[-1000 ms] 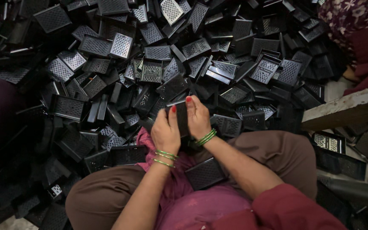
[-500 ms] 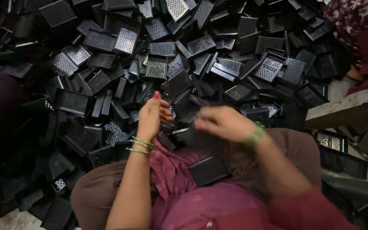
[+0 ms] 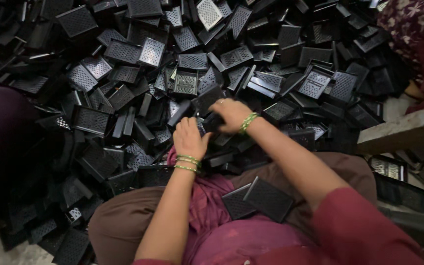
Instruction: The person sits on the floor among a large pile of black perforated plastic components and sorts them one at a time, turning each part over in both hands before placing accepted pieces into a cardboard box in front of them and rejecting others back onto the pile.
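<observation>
A huge heap of black perforated plastic trays (image 3: 192, 61) fills the floor in front of me. My left hand (image 3: 189, 138), with green and gold bangles at the wrist, rests on the near edge of the heap, fingers curled around a black piece. My right hand (image 3: 229, 114), with a green bangle, lies just above it and grips a small black tray (image 3: 207, 120) between both hands. Two black trays (image 3: 261, 198) lie on my lap, on the brown and pink cloth.
A wooden plank (image 3: 403, 130) juts in at the right, with more black trays (image 3: 398, 181) beneath it. Another person in patterned maroon cloth (image 3: 418, 29) sits at the top right. A dark purple sleeve (image 3: 1, 127) shows at the left edge.
My hands parted half a second ago, the right one swinging out to the right. Now both have come together again on a black piece at the heap's near edge.
</observation>
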Action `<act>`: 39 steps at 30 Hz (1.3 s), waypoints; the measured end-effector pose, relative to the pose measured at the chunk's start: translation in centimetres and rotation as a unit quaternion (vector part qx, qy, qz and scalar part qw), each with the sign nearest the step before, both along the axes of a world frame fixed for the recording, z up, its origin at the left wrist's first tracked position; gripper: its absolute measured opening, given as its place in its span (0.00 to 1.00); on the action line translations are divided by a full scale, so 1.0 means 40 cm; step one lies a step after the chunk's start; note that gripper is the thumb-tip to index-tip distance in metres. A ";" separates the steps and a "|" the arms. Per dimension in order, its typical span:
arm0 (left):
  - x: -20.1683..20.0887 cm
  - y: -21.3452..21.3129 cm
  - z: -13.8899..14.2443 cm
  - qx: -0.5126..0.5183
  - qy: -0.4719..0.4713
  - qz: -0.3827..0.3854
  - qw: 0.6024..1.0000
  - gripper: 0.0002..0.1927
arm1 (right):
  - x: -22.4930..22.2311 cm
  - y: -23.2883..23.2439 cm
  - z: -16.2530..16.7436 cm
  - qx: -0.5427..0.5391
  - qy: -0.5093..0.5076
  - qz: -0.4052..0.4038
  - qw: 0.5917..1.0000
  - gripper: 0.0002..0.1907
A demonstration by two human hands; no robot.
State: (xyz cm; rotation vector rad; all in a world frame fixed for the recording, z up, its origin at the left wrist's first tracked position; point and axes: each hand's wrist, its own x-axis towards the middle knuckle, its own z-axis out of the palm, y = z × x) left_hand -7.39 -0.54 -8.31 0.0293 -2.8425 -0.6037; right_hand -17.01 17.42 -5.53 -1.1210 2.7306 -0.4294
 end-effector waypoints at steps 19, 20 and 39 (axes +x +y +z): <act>-0.031 -0.068 0.187 0.713 -0.013 -0.164 0.682 0.40 | 0.049 0.179 0.153 -0.591 -0.445 -0.142 0.658 0.25; -0.023 -0.054 0.182 0.740 -0.049 -0.181 0.646 0.43 | 0.079 0.173 0.152 -0.601 -0.481 -0.184 0.611 0.25; 0.006 0.117 -0.141 0.384 0.039 -0.072 0.920 0.22 | 0.235 -0.019 0.048 -0.590 -0.337 -0.267 0.684 0.27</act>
